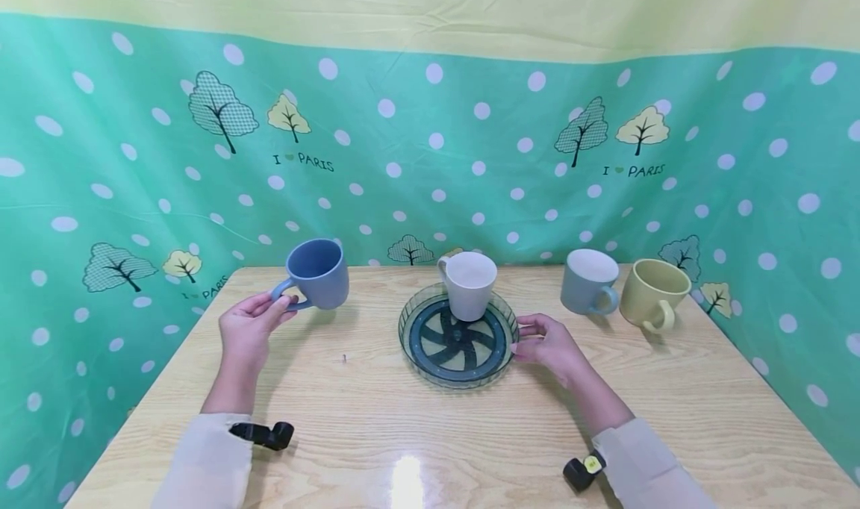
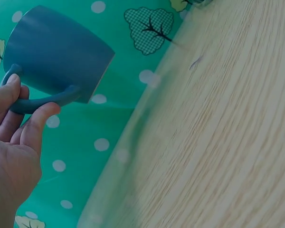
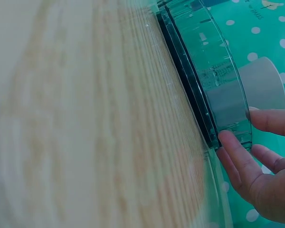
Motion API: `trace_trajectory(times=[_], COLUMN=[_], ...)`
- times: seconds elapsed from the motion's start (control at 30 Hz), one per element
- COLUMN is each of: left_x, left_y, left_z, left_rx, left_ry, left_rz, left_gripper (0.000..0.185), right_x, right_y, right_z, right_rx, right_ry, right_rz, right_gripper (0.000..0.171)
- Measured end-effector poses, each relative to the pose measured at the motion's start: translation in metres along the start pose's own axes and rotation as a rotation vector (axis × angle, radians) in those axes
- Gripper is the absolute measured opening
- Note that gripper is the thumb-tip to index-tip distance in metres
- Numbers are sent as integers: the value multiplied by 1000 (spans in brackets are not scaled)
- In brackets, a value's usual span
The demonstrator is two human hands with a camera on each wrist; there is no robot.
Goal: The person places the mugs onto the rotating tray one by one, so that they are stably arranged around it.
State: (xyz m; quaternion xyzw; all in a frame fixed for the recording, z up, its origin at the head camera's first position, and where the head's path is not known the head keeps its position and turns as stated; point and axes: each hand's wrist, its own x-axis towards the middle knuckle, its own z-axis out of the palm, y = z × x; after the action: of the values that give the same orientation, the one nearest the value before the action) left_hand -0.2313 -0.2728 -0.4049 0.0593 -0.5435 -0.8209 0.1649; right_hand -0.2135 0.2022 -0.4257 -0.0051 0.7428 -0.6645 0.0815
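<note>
In the head view my left hand holds a blue mug by its handle, thumb and fingers round it. The mug is raised over the left of the table, its mouth up. My right hand rests its fingertips against the right side of a clear round tray with a dark spoked base. In the right wrist view the fingers lie spread along the tray's outer wall, up to the rim. A white mug stands upright inside the tray toward the back, handle to the left.
To the right of the tray, a grey-blue mug and a yellow mug stand side by side near the back edge. The wooden table meets a green dotted curtain behind. A tiny dark bit lies left of the tray.
</note>
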Motion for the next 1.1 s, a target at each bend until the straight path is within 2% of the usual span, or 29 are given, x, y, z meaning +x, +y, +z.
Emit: trace_trajectory(times=[0.27, 0.67, 0.93, 1.1], left_x=[-6, -14, -18, -21], left_y=[-2, -7, -11, -13], left_z=[13, 25, 35, 46], left_rx=[51, 112, 53, 52], left_ry=[-65, -102, -130, -150], left_rz=[36, 17, 33, 43], left_gripper=[20, 22, 16, 14], right_x=[-1, -1, 0, 0], right_y=[0, 2, 2, 0], right_z=[0, -1, -2, -4], right_rx=[-2, -10, -72, -118], right_ry=[-3, -3, 12, 19], right_rz=[3, 6, 9, 13], right_gripper=[59, 60, 57, 57])
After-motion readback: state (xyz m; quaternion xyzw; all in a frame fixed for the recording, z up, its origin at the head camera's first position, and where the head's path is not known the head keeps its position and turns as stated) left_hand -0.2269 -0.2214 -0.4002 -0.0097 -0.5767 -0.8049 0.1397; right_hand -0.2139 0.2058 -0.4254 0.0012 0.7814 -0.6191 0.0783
